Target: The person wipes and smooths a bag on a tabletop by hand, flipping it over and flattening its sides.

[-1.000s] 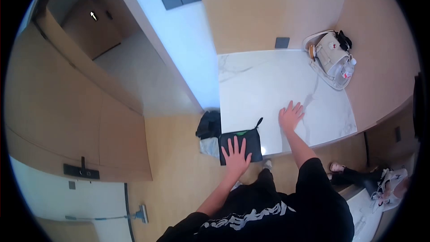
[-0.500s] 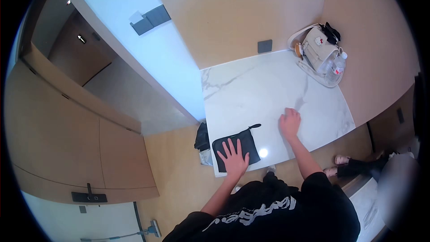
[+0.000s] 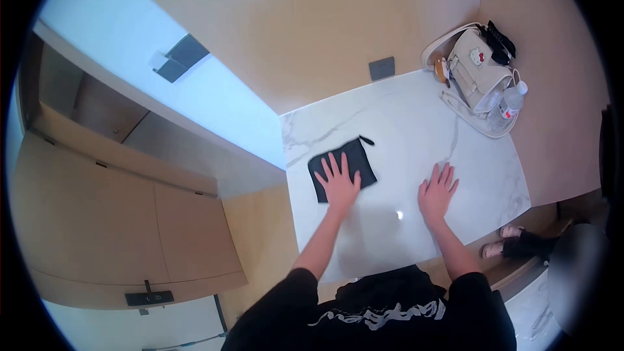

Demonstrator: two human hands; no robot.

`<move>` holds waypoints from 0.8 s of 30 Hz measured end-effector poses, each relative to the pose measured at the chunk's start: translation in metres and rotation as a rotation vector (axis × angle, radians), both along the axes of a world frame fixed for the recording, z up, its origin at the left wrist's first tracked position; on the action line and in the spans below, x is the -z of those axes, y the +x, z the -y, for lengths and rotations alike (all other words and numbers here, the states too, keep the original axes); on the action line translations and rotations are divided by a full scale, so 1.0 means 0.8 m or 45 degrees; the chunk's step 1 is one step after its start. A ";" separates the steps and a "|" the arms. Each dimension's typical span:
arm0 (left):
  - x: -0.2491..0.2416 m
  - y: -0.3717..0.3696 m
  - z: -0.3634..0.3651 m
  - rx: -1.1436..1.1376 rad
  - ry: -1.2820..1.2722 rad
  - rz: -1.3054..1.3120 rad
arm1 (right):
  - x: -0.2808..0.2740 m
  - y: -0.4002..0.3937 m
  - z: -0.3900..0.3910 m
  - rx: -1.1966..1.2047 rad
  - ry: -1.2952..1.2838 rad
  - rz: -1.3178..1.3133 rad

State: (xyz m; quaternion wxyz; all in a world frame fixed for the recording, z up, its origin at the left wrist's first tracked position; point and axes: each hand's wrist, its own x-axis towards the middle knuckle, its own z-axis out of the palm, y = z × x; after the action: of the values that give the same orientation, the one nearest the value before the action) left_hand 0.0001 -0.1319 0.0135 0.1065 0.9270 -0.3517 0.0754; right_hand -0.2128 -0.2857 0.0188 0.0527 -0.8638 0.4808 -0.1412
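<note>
A flat black zip pouch (image 3: pixel 363 158) with a short pull strap at its top right corner lies on the left half of the white marble-look table (image 3: pixel 396 123). My left hand (image 3: pixel 339 182) rests flat on the pouch with its fingers spread, covering the lower middle of it. To the right, my right hand (image 3: pixel 437 194) is over the bare tabletop, fingers stretched out and apart, holding nothing. The two hands are well apart from each other.
At the table's back right corner sits a cream bag (image 3: pixel 478 68) with a strap, beside a clear plastic bottle (image 3: pixel 509 105). A wall socket (image 3: pixel 381 68) is behind the table. Another person's feet (image 3: pixel 494 249) show at the lower right.
My left hand and the black pouch have moved away from the table's front edge, farther onto the tabletop. My right hand has gone from curled to spread. The view has shifted.
</note>
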 end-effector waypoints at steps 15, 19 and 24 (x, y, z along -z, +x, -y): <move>0.016 0.184 0.170 -0.130 0.113 -0.110 | -0.001 0.002 0.003 -0.053 -0.009 0.022; 0.015 0.130 0.144 -0.025 0.073 -0.095 | 0.000 0.000 0.006 -0.065 0.031 0.056; 0.013 0.023 0.087 0.112 0.031 -0.024 | 0.006 -0.001 0.004 -0.065 -0.031 0.156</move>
State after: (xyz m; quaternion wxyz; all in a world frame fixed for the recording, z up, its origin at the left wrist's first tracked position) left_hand 0.0185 -0.2014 0.0033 0.1017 0.9125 -0.3921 0.0577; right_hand -0.2139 -0.2886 0.0138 0.0752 -0.8660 0.4528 -0.1982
